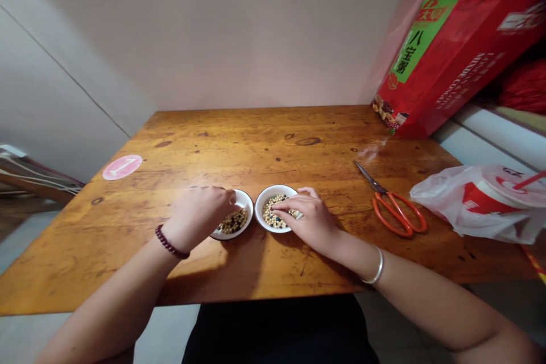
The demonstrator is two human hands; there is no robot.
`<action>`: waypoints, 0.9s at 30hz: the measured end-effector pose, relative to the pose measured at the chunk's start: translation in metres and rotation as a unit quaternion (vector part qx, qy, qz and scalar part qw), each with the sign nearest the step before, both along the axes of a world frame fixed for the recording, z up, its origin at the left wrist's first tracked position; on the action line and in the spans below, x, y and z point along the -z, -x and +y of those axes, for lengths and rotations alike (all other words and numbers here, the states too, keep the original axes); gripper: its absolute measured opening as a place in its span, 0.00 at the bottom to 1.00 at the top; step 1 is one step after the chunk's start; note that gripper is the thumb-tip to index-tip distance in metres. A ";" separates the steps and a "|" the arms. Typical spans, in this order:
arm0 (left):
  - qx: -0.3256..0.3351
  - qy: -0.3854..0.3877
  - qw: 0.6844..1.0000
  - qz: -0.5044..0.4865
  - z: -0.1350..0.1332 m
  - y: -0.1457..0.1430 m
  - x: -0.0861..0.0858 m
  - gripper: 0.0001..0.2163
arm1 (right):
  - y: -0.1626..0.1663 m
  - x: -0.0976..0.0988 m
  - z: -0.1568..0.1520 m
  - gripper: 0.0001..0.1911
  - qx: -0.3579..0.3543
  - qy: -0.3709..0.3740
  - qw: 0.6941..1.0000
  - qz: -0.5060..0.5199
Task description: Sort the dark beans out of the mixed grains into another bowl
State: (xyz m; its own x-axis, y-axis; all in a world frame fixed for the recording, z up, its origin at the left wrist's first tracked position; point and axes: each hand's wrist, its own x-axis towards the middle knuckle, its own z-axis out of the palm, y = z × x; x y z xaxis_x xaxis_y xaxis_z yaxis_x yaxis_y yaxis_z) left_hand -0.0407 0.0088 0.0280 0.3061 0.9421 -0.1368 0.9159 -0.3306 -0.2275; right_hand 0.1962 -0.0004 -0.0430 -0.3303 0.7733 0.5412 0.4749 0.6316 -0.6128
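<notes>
Two small white bowls stand side by side near the table's front. The left bowl (244, 200) holds small round cream and dark pieces (234, 222), beans or beads. My left hand (202, 209), with a dark bead bracelet on its wrist, is curled over that bowl's left side; its fingertips are mostly hidden. The right bowl (273, 189) contains mostly cream pieces (273, 217) with a few dark ones. Over its right side, my right hand (313, 217) brings thumb and forefinger together in a pinch. Whatever is between those fingertips is too small to name.
Orange-handled scissors (394, 213) lie to the right, blades pointing away. Beyond them are a plastic bag (441, 187) and a lidded red-and-white cup (490, 196). A large red box (452, 51) leans at the back right. A pink round label (122, 167) marks the table's left.
</notes>
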 end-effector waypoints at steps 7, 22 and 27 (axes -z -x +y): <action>0.046 0.067 0.996 0.023 -0.002 0.006 0.001 0.09 | 0.002 0.000 0.000 0.04 -0.002 0.003 1.000 -0.007; 0.066 0.006 0.997 -0.026 0.006 0.005 0.013 0.12 | 0.001 -0.004 0.000 0.03 0.060 0.086 0.994 0.013; 0.080 0.023 0.979 -0.184 0.003 -0.004 0.006 0.07 | 0.000 -0.008 0.000 0.04 0.058 0.081 0.995 0.014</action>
State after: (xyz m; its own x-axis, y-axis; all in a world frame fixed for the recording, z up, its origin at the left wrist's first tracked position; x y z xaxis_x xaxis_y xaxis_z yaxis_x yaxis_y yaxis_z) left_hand -0.0364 0.0118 0.0219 0.4866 0.8731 -0.0297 0.8683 -0.4796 0.1268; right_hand 0.1965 -0.0003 -0.0351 -0.2199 0.8838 0.4130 0.5211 0.4643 -0.7161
